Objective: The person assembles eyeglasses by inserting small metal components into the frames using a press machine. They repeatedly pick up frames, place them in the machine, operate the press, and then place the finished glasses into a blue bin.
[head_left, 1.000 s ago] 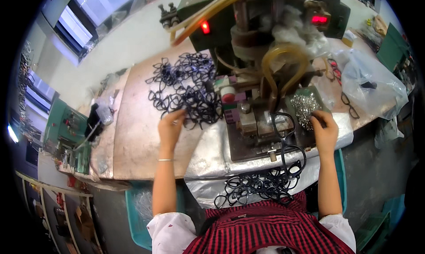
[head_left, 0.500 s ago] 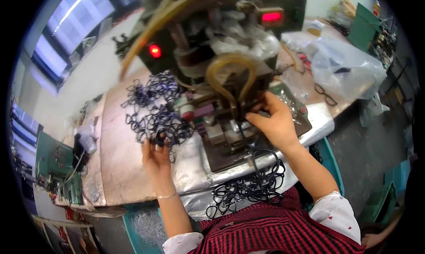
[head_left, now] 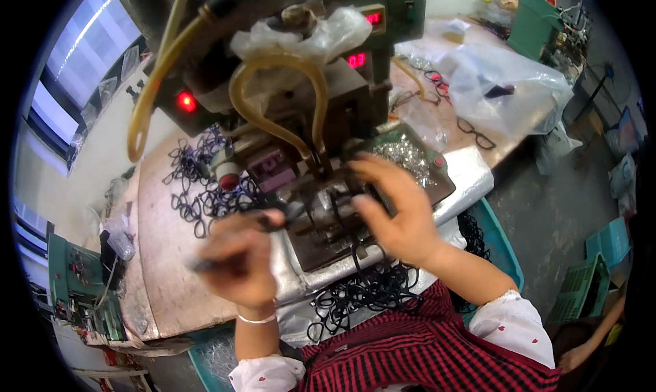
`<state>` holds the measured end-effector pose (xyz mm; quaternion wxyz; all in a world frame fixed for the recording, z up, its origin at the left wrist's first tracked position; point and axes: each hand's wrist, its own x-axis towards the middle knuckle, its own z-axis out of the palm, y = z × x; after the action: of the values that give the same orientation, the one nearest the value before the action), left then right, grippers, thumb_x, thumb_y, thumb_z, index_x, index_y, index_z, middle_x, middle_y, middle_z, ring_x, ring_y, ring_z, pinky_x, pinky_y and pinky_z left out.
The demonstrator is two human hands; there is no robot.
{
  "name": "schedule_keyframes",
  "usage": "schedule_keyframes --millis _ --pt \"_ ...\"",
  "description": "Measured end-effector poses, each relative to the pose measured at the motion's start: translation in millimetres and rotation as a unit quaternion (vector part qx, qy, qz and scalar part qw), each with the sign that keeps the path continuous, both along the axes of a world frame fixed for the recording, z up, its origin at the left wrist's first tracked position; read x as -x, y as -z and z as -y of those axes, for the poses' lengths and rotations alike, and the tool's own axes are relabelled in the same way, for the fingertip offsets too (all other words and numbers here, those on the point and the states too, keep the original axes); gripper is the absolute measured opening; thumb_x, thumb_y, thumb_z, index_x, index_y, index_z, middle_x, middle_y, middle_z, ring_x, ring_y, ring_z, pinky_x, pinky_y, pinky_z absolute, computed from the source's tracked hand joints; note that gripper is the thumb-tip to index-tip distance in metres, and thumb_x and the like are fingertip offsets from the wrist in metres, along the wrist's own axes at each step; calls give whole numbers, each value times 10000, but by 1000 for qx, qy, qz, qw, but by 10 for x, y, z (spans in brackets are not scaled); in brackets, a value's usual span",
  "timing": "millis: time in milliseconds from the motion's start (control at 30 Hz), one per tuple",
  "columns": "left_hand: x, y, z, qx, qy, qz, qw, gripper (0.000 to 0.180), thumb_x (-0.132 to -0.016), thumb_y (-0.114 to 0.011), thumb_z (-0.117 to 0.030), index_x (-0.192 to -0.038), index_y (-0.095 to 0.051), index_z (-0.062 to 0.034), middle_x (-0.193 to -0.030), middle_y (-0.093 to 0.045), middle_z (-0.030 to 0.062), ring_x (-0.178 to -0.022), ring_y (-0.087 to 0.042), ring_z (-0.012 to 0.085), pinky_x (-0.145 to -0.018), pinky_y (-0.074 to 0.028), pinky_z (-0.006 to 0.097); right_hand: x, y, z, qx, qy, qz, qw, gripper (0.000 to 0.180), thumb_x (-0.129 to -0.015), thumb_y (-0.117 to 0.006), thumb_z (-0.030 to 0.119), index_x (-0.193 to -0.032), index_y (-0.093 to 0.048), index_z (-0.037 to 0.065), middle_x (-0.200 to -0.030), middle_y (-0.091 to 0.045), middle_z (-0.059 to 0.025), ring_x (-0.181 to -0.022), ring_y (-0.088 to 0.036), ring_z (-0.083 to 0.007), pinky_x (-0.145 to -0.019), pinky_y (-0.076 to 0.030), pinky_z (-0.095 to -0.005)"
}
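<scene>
Left hand [head_left: 240,261] heavily blurred

At the press [head_left: 342,84], your 2 hands [head_left: 240,265] [head_left: 403,221]; on it, 2 red displays [head_left: 357,60] [head_left: 372,18]; right of it, 1 translucent bag [head_left: 526,105].

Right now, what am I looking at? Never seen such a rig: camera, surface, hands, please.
No robot: a person's bare hands, seen by a downward-looking fisheye camera on the head, so straight edges bend. Ahead is a dark green machine with yellowish tubing and red displays. The right hand is at its work area, grip unclear. The left hand holds something dark, too blurred to name. Black eyeglass frames lie on the table left of the machine, small shiny metal pieces right of it, more frames near the person.
</scene>
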<state>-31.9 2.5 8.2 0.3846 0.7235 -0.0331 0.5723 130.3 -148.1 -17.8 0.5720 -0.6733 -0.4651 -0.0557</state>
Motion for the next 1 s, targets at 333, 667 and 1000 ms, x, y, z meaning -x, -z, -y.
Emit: schedule_keyframes --millis 333,667,1000 --pt "-349 190 179 -408 -25 -93 908 175 -680 -743 -65 -826 -646 -71 -1018 -706 79 -651 -557 185 -532 -484 289 -1004 820 113 146 200 143 958 159 -782 -691 145 -904 -658 48 -1033 -651 -153 -1036 -589 -353 -853 -477 -431" --pt "-334 369 154 -350 -15 -56 935 201 -718 -700 -128 -912 -669 -89 -1063 -704 81 -723 -612 214 -644 -545 338 -1013 944 103 133 198 54 970 160 -879 -659 136 -983 -702 23 -920 -704 -133 -838 -665 -256 -772 -508 -346" --pt "636 507 -770 27 -447 -122 886 130 -833 -706 -72 -946 -675 -15 -892 -646 105 -825 -610 231 -762 -491 336 -749 944 260 52 144 -137 979 138 -869 -661 42 -994 -683 -9 -868 -684 -38 -800 -612 -98 -757 -485 -244"
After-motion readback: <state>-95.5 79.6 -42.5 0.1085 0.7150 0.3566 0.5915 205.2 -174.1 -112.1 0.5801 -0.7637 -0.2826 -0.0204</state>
